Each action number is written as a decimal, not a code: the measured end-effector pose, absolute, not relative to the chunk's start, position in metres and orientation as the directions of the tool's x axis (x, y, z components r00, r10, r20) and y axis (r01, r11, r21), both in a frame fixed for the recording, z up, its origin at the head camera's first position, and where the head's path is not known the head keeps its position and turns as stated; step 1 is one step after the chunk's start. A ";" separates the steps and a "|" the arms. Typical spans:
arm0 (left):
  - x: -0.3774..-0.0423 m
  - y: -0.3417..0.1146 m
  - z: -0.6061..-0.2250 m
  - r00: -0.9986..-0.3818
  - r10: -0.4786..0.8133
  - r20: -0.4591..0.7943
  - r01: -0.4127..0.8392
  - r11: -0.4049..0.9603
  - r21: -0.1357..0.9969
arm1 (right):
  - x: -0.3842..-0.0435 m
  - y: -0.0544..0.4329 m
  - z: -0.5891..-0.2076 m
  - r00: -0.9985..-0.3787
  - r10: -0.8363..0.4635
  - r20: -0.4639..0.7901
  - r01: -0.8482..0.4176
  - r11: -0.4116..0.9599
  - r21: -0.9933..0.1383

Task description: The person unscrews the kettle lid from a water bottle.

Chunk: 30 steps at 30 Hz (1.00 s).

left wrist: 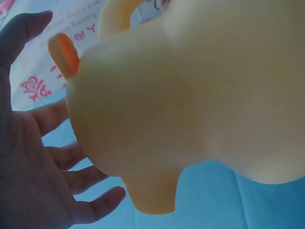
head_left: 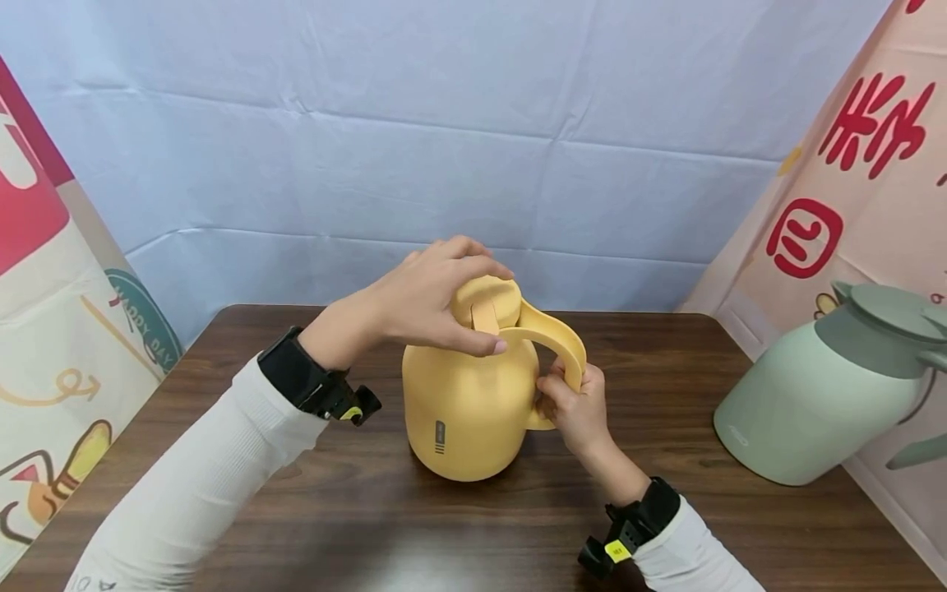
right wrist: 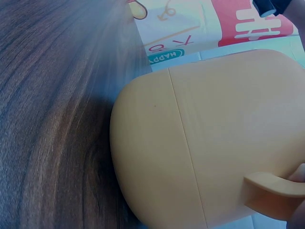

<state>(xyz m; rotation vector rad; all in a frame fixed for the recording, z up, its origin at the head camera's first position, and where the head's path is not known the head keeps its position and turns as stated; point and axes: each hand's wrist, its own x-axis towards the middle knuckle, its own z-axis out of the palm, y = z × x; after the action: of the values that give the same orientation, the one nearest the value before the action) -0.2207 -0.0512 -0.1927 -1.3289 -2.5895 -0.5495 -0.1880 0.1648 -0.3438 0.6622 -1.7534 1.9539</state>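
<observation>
A yellow thermal jug (head_left: 469, 403) with a looped handle (head_left: 551, 329) stands upright on the table. The right hand (head_left: 580, 407) grips the lower part of this handle; most of that hand is out of the right wrist view, where the jug's side and base (right wrist: 152, 143) fill the middle. Around the round yellow lid (head_left: 496, 298) reaches the left hand (head_left: 429, 300), thumb in front and fingers behind. In the left wrist view its fingers are spread beside the lid (left wrist: 124, 105), the thumb standing apart from it. Raised on the lid is a small tab (left wrist: 64, 55). The spout (left wrist: 152, 195) points away from the person.
A pale green jug (head_left: 821, 395) with a grey-green top stands to the right, near the table's edge. Dark wood-grain table (head_left: 333, 510) lies underneath. Behind hangs a light blue cloth (head_left: 444, 123), with printed sheets (head_left: 829, 189) at both sides.
</observation>
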 end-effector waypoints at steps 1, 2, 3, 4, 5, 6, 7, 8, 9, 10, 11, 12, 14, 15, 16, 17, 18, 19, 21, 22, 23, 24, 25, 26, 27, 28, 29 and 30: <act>-0.223 -0.050 -0.192 -0.599 0.745 0.294 0.801 0.544 0.252 | -0.188 0.165 -0.344 -0.793 0.002 0.610 -0.606 -0.107 -0.788; -0.225 -0.050 -0.192 -0.610 0.745 0.270 0.791 0.552 0.264 | -0.188 0.165 -0.344 -0.793 0.003 0.610 -0.606 -0.106 -0.788; -0.227 -0.049 -0.192 -0.619 0.745 0.249 0.782 0.558 0.277 | -0.188 0.165 -0.344 -0.793 0.004 0.609 -0.606 -0.105 -0.788; -0.229 -0.048 -0.191 -0.628 0.743 0.232 0.774 0.564 0.288 | -0.189 0.165 -0.345 -0.794 0.004 0.608 -0.605 -0.106 -0.789; -0.230 -0.047 -0.191 -0.637 0.739 0.218 0.765 0.573 0.293 | -0.189 0.165 -0.345 -0.795 0.005 0.607 -0.603 -0.108 -0.790; -0.231 -0.046 -0.191 -0.647 0.733 0.208 0.756 0.583 0.298 | -0.189 0.165 -0.345 -0.796 0.005 0.605 -0.602 -0.108 -0.791; -0.231 -0.045 -0.191 -0.657 0.727 0.201 0.748 0.593 0.299 | -0.189 0.165 -0.345 -0.797 0.006 0.603 -0.600 -0.109 -0.792; -0.232 -0.043 -0.191 -0.666 0.720 0.196 0.740 0.604 0.295 | -0.189 0.165 -0.345 -0.798 0.006 0.602 -0.599 -0.110 -0.793; -0.231 -0.042 -0.191 -0.675 0.713 0.193 0.733 0.617 0.287 | -0.189 0.165 -0.345 -0.799 0.006 0.602 -0.599 -0.112 -0.793; -0.231 -0.040 -0.191 -0.681 0.706 0.194 0.729 0.629 0.272 | -0.189 0.165 -0.346 -0.798 0.006 0.603 -0.600 -0.113 -0.792; -0.231 -0.039 -0.190 -0.687 0.699 0.195 0.724 0.640 0.257 | -0.189 0.165 -0.346 -0.797 0.006 0.604 -0.601 -0.113 -0.791; -0.231 -0.038 -0.190 -0.693 0.694 0.197 0.720 0.649 0.245 | -0.189 0.165 -0.346 -0.795 0.006 0.606 -0.603 -0.114 -0.790; -0.231 -0.036 -0.189 -0.700 0.687 0.198 0.714 0.663 0.224 | -0.189 0.165 -0.345 -0.793 0.005 0.609 -0.605 -0.119 -0.787; -0.231 -0.036 -0.189 -0.702 0.684 0.197 0.712 0.668 0.217 | -0.189 0.165 -0.345 -0.793 0.003 0.610 -0.605 -0.123 -0.786; -0.231 -0.035 -0.189 -0.704 0.683 0.196 0.710 0.671 0.213 | -0.188 0.165 -0.345 -0.792 0.003 0.610 -0.606 -0.126 -0.786; -0.230 -0.035 -0.189 -0.707 0.680 0.194 0.707 0.674 0.213 | -0.188 0.165 -0.345 -0.792 0.001 0.611 -0.606 -0.128 -0.785; -0.230 -0.035 -0.188 -0.708 0.679 0.193 0.706 0.675 0.214 | -0.188 0.165 -0.345 -0.792 0.000 0.611 -0.605 -0.130 -0.785; -0.230 -0.035 -0.188 -0.709 0.679 0.192 0.705 0.675 0.216 | -0.188 0.165 -0.345 -0.793 0.000 0.609 -0.604 -0.131 -0.786; -0.230 -0.035 -0.188 -0.709 0.678 0.194 0.705 0.674 0.219 | -0.188 0.165 -0.345 -0.795 0.000 0.606 -0.601 -0.132 -0.788; -0.231 -0.034 -0.188 -0.708 0.678 0.198 0.706 0.674 0.217 | -0.188 0.165 -0.345 -0.796 0.001 0.605 -0.600 -0.131 -0.789; -0.230 -0.034 -0.188 -0.708 0.676 0.203 0.706 0.674 0.217 | -0.188 0.165 -0.345 -0.797 0.002 0.604 -0.599 -0.133 -0.790; -0.230 -0.033 -0.188 -0.709 0.673 0.209 0.705 0.675 0.217 | -0.188 0.165 -0.345 -0.798 0.003 0.603 -0.598 -0.136 -0.790; -0.230 -0.032 -0.188 -0.712 0.669 0.214 0.702 0.679 0.215 | -0.188 0.166 -0.346 -0.797 0.002 0.603 -0.598 -0.139 -0.790; -0.230 -0.032 -0.188 -0.715 0.663 0.220 0.699 0.683 0.212 | -0.188 0.166 -0.346 -0.796 0.002 0.605 -0.599 -0.142 -0.788; -0.230 -0.031 -0.188 -0.721 0.656 0.224 0.693 0.689 0.210 | -0.188 0.166 -0.346 -0.795 0.001 0.607 -0.601 -0.145 -0.786; -0.230 -0.030 -0.188 -0.726 0.649 0.227 0.687 0.697 0.207 | -0.188 0.166 -0.346 -0.793 0.000 0.610 -0.603 -0.148 -0.784; -0.229 -0.030 -0.187 -0.733 0.641 0.228 0.680 0.704 0.205 | -0.188 0.166 -0.346 -0.790 -0.002 0.613 -0.606 -0.148 -0.782; -0.229 -0.029 -0.187 -0.739 0.634 0.231 0.673 0.711 0.201 | -0.188 0.166 -0.346 -0.788 -0.003 0.615 -0.608 -0.146 -0.780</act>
<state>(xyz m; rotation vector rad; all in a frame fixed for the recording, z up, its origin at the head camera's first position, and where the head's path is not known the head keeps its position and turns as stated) -0.2289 -0.0289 -0.1873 -1.0643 -2.7708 -0.4118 -0.1879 0.1656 -0.3463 0.6869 -1.7183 1.9878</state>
